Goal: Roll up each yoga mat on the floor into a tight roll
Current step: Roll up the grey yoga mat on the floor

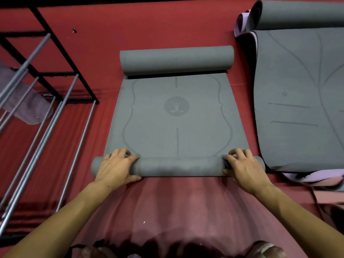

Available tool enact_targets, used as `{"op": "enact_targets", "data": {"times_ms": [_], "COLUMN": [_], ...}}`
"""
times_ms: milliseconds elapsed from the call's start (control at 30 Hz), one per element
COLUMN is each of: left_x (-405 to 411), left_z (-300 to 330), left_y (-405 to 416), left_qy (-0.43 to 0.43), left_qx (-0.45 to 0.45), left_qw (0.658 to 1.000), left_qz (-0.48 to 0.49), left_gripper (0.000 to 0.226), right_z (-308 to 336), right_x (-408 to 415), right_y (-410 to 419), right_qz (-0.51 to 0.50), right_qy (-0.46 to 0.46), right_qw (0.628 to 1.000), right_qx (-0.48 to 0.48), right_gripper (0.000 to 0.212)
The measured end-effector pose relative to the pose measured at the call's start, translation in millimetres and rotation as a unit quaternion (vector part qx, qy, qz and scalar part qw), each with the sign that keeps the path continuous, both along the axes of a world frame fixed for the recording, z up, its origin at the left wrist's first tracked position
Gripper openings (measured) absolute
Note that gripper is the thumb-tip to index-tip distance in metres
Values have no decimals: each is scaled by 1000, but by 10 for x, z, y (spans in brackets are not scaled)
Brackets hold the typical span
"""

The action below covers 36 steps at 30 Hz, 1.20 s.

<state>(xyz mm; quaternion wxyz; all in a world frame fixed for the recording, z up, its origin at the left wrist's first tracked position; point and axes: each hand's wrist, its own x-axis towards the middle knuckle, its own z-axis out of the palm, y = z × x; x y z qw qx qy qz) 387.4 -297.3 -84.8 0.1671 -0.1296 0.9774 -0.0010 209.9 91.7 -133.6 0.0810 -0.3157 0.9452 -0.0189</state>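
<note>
A grey yoga mat (175, 118) with a round logo lies on the red floor in front of me. Its near end is wound into a thin roll (178, 166). Its far end curls into a thicker roll (176, 60). My left hand (116, 167) grips the near roll close to its left end, fingers curled over the top and thumb at the front. My right hand (243, 167) grips the same roll close to its right end in the same way.
A second grey mat (297, 101) with a lilac underside lies unrolled to the right, its far end curled. A black and silver metal rack (46, 86) stands on the left, holding a lilac rolled mat (24, 101). Red carpet (167, 202) lies between me and the roll.
</note>
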Motion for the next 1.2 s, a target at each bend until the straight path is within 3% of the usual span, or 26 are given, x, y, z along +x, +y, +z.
{"op": "enact_targets", "data": {"times_ms": [167, 400, 667, 900, 1200], "left_x": [-50, -32, -18, -105, -232], "left_z": [-23, -33, -129, -110, -103], "left_y": [53, 49, 40, 30, 5], "left_qy": [23, 56, 73, 31, 14], "left_qx": [-16, 1, -30, -47, -36], "left_qw": [1000, 998, 997, 998, 999], "left_qz": [0, 8, -4, -21, -5], "left_gripper": [73, 61, 54, 79, 71], "right_z": [2, 11, -51, -40, 14], "right_x": [90, 89, 170, 68, -125], "right_y": [-3, -28, -39, -41, -106], "right_qz": [0, -12, -17, 10, 45], "right_qy": [31, 35, 42, 33, 59], "right_qw": [999, 998, 997, 999, 995], "right_qx": [-28, -55, -57, 29, 66], "right_gripper": [48, 24, 60, 86, 71]}}
